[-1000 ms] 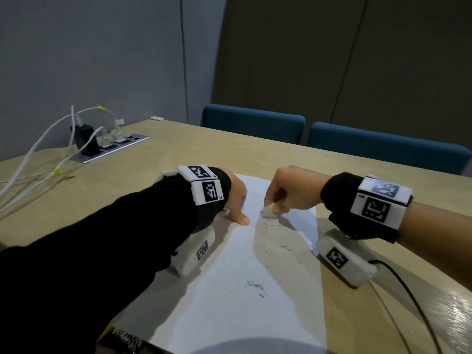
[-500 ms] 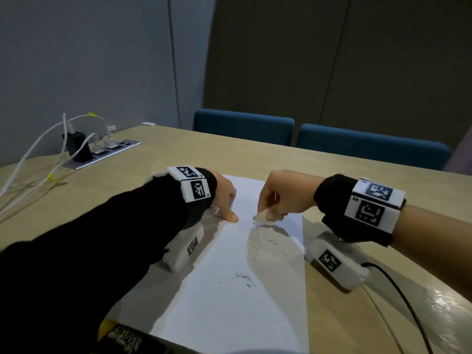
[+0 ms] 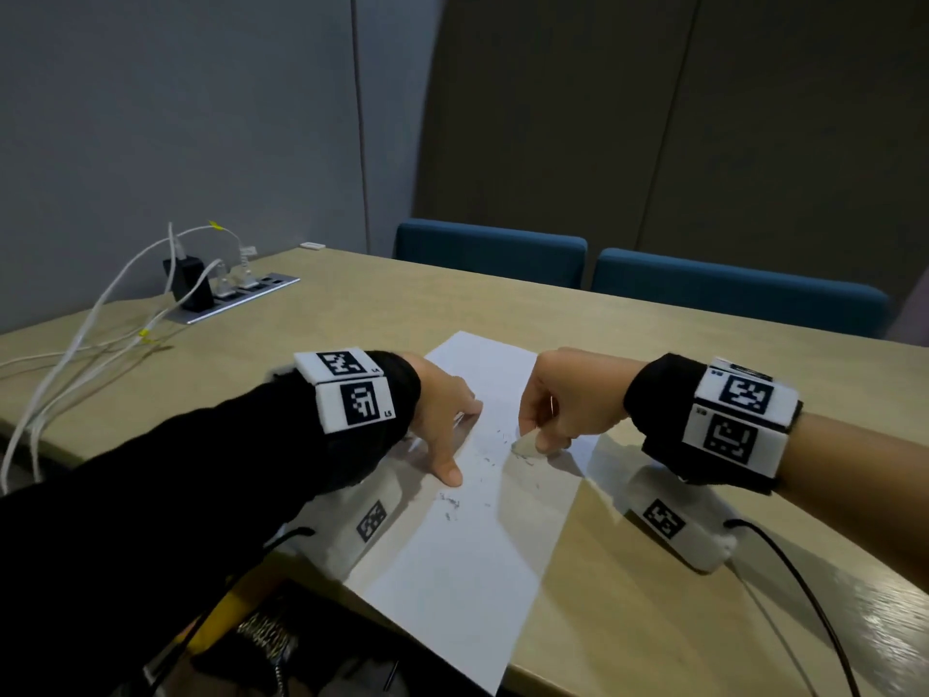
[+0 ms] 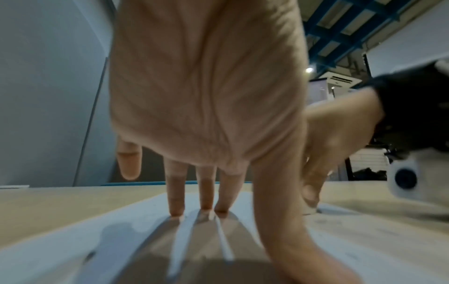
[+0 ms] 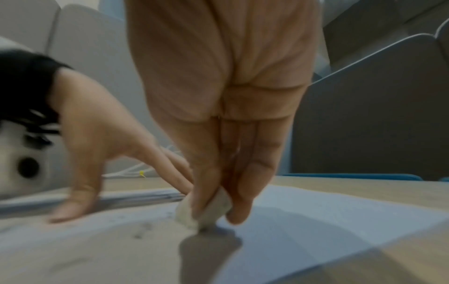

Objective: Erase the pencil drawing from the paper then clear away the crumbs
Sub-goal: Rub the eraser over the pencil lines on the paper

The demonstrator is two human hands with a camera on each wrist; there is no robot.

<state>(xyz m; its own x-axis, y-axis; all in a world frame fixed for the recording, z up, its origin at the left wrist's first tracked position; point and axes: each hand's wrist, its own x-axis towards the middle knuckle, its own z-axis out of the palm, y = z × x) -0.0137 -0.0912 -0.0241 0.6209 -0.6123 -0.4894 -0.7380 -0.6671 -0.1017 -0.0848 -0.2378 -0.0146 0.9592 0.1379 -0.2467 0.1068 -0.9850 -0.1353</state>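
A white paper sheet [image 3: 472, 570] lies on the wooden table [image 3: 628, 570]. My right hand [image 3: 533, 442] pinches a small white eraser [image 3: 523, 447] between thumb and fingers. It presses the eraser's lower end onto the upper part of the sheet. The right wrist view shows the eraser [image 5: 211, 209] touching the paper [image 5: 316, 230]. My left hand [image 3: 460, 440] rests on the sheet's left side with fingers spread and straight. Its fingertips [image 4: 206, 207] press the paper [image 4: 73, 240] down. Dark eraser crumbs [image 3: 450, 505] are scattered between and below the hands.
A power strip with chargers and white cables [image 3: 226, 294] sits at the far left of the table. Two blue chairs [image 3: 487, 249] stand behind the far edge. A black cable [image 3: 804, 586] runs along the right. A dark object [image 3: 261, 641] lies at the near edge.
My right hand has rubbed the eraser a little down the sheet toward me. The left hand still presses the paper, its thumb now spread nearer. More crumbs lie near the eraser.
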